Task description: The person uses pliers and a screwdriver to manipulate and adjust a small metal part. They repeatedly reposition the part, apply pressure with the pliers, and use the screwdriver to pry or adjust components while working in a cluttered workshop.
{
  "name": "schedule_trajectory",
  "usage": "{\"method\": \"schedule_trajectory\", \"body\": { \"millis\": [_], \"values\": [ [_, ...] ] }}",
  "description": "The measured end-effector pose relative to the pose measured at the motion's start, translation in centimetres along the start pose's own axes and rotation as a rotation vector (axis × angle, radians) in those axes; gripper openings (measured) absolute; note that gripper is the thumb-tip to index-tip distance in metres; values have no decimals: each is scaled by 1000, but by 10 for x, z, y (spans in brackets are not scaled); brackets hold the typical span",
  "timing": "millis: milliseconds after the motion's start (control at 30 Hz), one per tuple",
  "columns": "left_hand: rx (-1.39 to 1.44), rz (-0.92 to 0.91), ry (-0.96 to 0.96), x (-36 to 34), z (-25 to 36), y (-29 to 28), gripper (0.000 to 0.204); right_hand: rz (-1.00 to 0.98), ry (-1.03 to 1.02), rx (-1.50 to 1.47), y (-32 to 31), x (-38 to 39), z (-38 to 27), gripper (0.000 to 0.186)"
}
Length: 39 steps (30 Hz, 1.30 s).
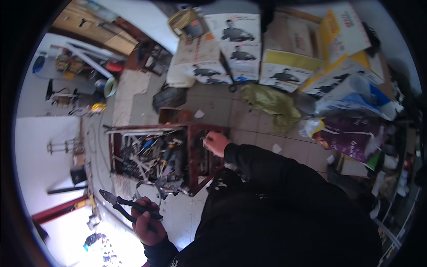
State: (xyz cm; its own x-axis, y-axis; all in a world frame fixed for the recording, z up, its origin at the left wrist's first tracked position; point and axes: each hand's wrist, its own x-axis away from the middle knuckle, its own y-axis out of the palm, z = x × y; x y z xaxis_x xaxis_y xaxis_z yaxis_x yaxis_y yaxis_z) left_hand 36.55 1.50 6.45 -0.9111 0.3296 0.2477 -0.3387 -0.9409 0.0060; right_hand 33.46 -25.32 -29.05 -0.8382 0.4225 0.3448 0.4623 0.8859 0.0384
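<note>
My left hand [150,224] is closed around black-handled pliers [116,201], whose grey jaws point up and to the left. A thin metal ring [148,183], like a band clamp, stands just above the same hand; whether the fingers hold it too, I cannot tell. My right hand [216,143] is over the right-hand part of a red metal tool box [192,153]. Its fingers look pinched together, and anything between them is too small to make out. Loose tools [147,155] fill the box's larger compartment, several with blue or orange handles.
Beyond the box are a small brown carton [174,115] and a black bag [169,99]. An olive-green sack [271,104] lies on the tiles, with a purple bag [351,135] farther right. Cardboard boxes [238,49] are stacked at the back. Metal shelving [393,238] stands at lower right.
</note>
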Motion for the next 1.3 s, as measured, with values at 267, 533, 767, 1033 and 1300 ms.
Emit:
{"method": "schedule_trajectory", "body": {
  "millis": [267,533,767,1033,1300],
  "values": [
    [43,-227,-140,-46,-27,72,42,293,-5,466,-137,131,60,32],
    [56,-722,-224,-128,-51,200,36,1085,400,474,-309,311,90,31],
    [-133,-941,-279,-168,-49,307,32,1656,502,83,-371,428,104,28],
    [-304,-987,-347,-139,-107,432,28,1903,166,-192,-478,509,63,20],
    [-267,-833,-458,-17,-152,551,26,1781,237,-337,-632,563,118,23]
  ]
}}
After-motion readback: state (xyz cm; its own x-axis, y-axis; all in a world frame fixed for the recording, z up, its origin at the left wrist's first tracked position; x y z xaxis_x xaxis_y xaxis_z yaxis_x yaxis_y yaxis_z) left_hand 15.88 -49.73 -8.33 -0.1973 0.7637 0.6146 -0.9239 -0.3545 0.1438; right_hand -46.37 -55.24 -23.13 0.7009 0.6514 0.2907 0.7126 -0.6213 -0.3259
